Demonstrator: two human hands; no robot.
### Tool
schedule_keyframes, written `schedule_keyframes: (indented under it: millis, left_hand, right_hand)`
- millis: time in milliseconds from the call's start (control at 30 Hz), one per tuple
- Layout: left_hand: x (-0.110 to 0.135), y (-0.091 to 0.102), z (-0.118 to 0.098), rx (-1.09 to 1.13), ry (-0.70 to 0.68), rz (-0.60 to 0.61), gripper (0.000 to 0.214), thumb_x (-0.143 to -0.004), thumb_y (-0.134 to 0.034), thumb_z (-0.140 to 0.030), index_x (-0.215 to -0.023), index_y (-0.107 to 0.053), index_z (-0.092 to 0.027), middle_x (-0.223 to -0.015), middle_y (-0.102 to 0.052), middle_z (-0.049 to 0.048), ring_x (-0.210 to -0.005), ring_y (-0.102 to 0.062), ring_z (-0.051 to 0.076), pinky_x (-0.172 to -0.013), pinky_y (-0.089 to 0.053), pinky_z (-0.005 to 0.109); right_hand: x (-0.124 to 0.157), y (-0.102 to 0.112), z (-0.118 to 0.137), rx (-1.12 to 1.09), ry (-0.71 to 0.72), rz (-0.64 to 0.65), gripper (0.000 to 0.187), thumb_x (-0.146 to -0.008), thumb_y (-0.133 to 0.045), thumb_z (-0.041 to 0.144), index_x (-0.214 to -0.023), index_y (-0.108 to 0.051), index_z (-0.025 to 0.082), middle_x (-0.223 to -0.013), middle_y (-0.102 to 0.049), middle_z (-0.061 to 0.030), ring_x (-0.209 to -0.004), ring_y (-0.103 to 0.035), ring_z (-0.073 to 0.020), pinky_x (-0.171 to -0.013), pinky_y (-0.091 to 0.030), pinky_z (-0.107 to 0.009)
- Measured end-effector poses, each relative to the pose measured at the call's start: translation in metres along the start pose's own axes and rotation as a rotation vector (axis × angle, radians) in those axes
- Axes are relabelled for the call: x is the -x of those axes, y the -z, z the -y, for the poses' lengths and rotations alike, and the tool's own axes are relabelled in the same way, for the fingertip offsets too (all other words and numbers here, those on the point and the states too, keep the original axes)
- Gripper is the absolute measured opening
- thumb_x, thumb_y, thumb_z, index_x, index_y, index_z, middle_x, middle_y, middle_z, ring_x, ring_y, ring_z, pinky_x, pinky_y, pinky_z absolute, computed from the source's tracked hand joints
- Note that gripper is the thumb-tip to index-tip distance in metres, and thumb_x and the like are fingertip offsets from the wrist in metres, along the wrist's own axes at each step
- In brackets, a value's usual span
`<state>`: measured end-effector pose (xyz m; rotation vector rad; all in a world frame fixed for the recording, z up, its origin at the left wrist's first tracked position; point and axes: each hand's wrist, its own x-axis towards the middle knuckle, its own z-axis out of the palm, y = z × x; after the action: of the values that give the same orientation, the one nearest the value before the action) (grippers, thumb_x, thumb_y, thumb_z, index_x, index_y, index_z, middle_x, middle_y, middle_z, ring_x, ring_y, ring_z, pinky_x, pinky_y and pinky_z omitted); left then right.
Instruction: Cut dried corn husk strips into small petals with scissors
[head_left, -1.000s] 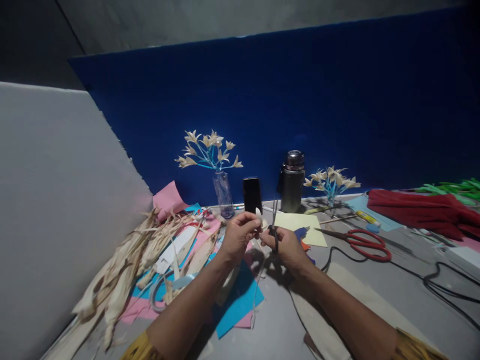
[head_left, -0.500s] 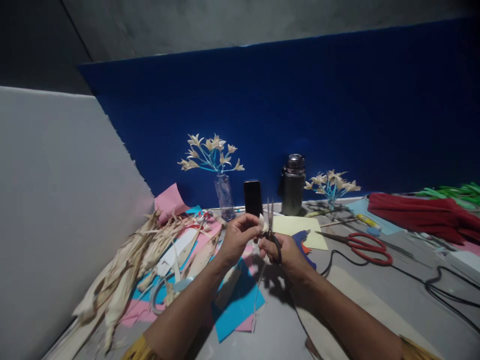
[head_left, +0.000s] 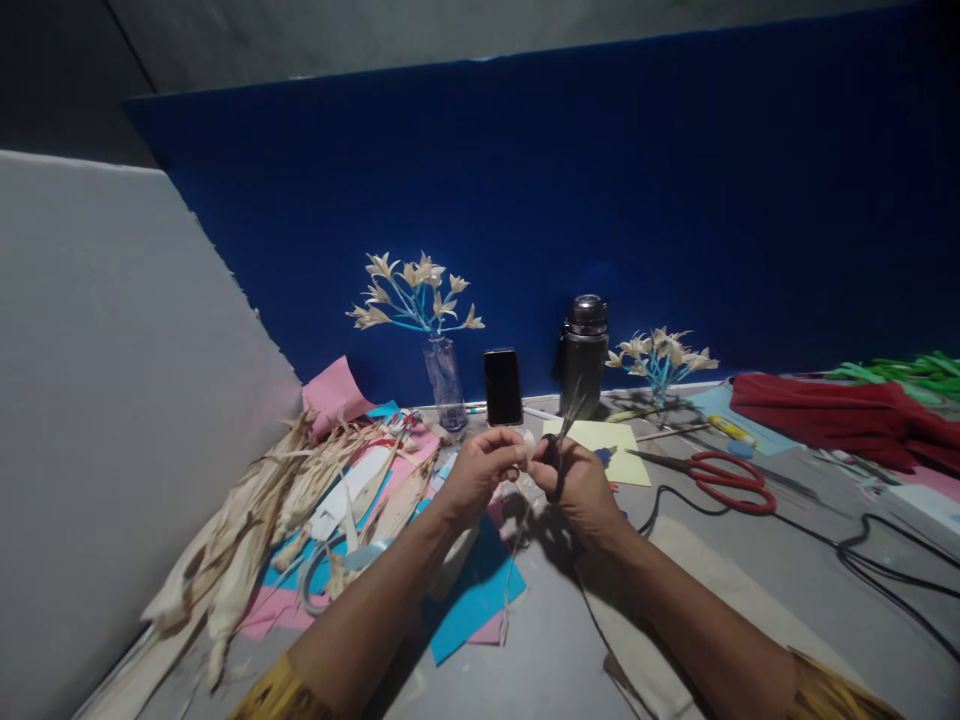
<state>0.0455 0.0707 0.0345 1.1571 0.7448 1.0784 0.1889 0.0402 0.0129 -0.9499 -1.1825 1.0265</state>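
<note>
Over the middle of the table, my left hand (head_left: pixel 487 468) is closed, thumb and forefinger pinching a small pale piece of corn husk (head_left: pixel 529 446). My right hand (head_left: pixel 581 490) is wrapped round black-handled scissors (head_left: pixel 556 462), whose blades point up and to the right, away from the husk piece. Its thumb and fingertips come right up to the same piece and seem to touch it. Below the hands lie blue paper (head_left: pixel 487 590) and a thin pale strip (head_left: pixel 511 590). The part of the husk inside the fingers is hidden.
Dried corn husks (head_left: pixel 232 540) heap over coloured paper at left. Behind stand a vase (head_left: pixel 445 385) of husk flowers, a phone (head_left: pixel 502 388), a dark flask (head_left: pixel 583 365) and smaller husk flowers (head_left: pixel 660 360). Red-handled scissors (head_left: pixel 731 482), a black cable (head_left: pixel 847 550) and red cloth (head_left: pixel 840 415) lie right.
The scissors have tilted to the right, away from the husk piece, and my right fingertips have moved to it. My left hand keeps its pinch. The whole view has shifted slightly.
</note>
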Motion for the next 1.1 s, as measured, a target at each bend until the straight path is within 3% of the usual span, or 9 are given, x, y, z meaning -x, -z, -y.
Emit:
schedule_keyframes:
  millis: [133,267,467,567,767,1100]
  left_hand:
    - [-0.001,0.002,-0.001,-0.130,-0.085,-0.031,0.018,-0.065,-0.080,-0.026,-0.071,-0.066,-0.014,-0.061,-0.059,-0.0009,-0.054,-0.047,0.008,-0.056,-0.034,0.023]
    - [-0.001,0.003,-0.005,-0.099,-0.096,-0.041,0.015,-0.066,-0.077,-0.023,-0.070,-0.065,-0.015,-0.061,-0.061,-0.0007,-0.054,-0.048,0.008,-0.056,-0.034,0.023]
    - [0.002,0.001,-0.021,-0.027,-0.130,-0.058,0.015,-0.067,-0.077,-0.022,-0.069,-0.064,-0.015,-0.060,-0.059,-0.0010,-0.056,-0.050,0.009,-0.056,-0.036,0.023]
    - [0.003,0.001,-0.024,-0.010,-0.149,-0.075,0.015,-0.067,-0.077,-0.021,-0.070,-0.064,-0.016,-0.058,-0.058,-0.0018,-0.054,-0.049,0.009,-0.055,-0.035,0.023]
    - [0.002,0.001,-0.022,-0.013,-0.158,-0.116,0.014,-0.066,-0.077,-0.021,-0.070,-0.064,-0.015,-0.057,-0.057,-0.0024,-0.053,-0.049,0.008,-0.054,-0.034,0.022]
    - [0.004,-0.001,-0.022,-0.008,-0.161,-0.137,0.015,-0.065,-0.076,-0.021,-0.068,-0.063,-0.016,-0.056,-0.055,-0.0031,-0.052,-0.047,0.008,-0.053,-0.034,0.022]
  right_hand:
    - [0.000,0.000,-0.002,0.031,-0.023,0.033,0.023,-0.067,-0.075,0.033,-0.078,-0.062,0.019,-0.071,-0.061,0.0007,-0.064,-0.051,-0.0144,-0.061,-0.042,-0.027]
    - [0.001,0.000,-0.001,0.053,-0.068,0.073,0.028,-0.067,-0.078,0.038,-0.079,-0.062,0.018,-0.071,-0.060,0.0011,-0.064,-0.049,-0.0136,-0.061,-0.040,-0.026]
    - [0.003,0.005,-0.010,0.106,-0.176,0.371,0.046,-0.082,-0.064,0.059,-0.069,-0.063,0.016,-0.063,-0.059,-0.0014,-0.054,-0.043,-0.0116,-0.051,-0.029,-0.025]
    - [0.004,0.005,-0.012,0.054,-0.168,0.460,0.056,-0.080,-0.061,0.070,-0.072,-0.064,0.015,-0.062,-0.062,-0.0033,-0.051,-0.042,-0.0110,-0.050,-0.027,-0.025]
    - [0.005,0.002,-0.008,0.020,-0.180,0.465,0.063,-0.070,-0.064,0.079,-0.070,-0.063,0.016,-0.058,-0.061,-0.0027,-0.050,-0.045,-0.0115,-0.052,-0.034,-0.026]
    - [0.004,0.003,-0.012,0.105,-0.125,0.420,0.052,-0.078,-0.064,0.066,-0.063,-0.061,0.017,-0.057,-0.058,-0.0015,-0.053,-0.048,-0.0137,-0.054,-0.035,-0.026]
